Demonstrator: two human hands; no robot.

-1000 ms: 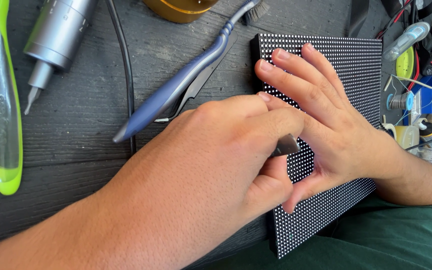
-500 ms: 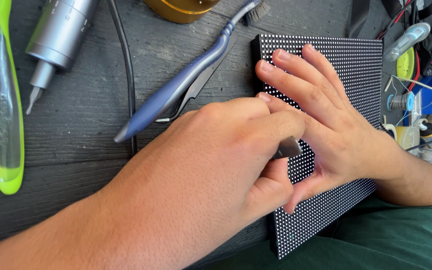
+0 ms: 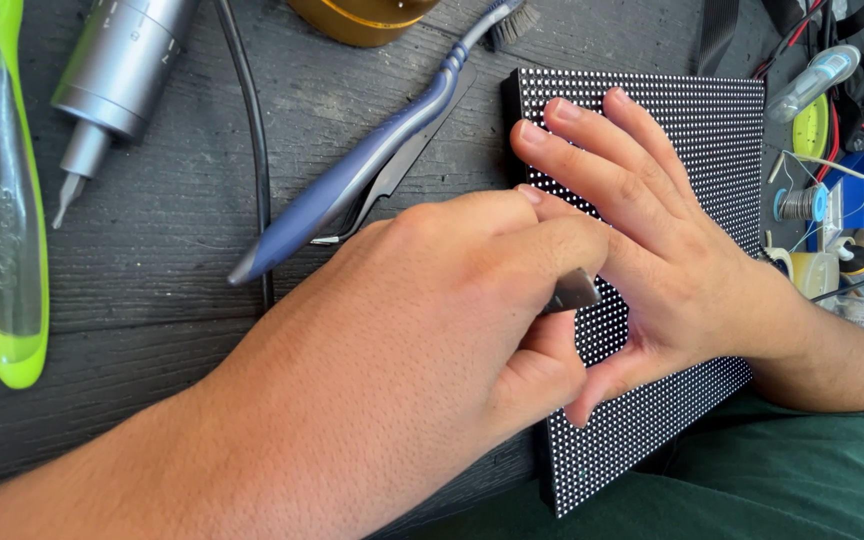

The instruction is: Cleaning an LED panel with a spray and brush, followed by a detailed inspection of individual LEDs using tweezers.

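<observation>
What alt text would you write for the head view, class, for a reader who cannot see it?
A right hand presses flat on a black dotted LED matrix panel while the left hand pinches a small grey metal tool against it. A blue toothbrush and grey cylindrical tool lie on the dark wooden table.

A blue toothbrush (image 3: 352,180), grey rotary tool (image 3: 112,80) and green handle (image 3: 2,200) (translucent) lie on dark wood (image 3: 152,330).

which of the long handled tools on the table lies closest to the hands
The blue toothbrush, lying diagonally just above the left hand. The green translucent handle and the silver pen-like tool sit farther off.
</observation>
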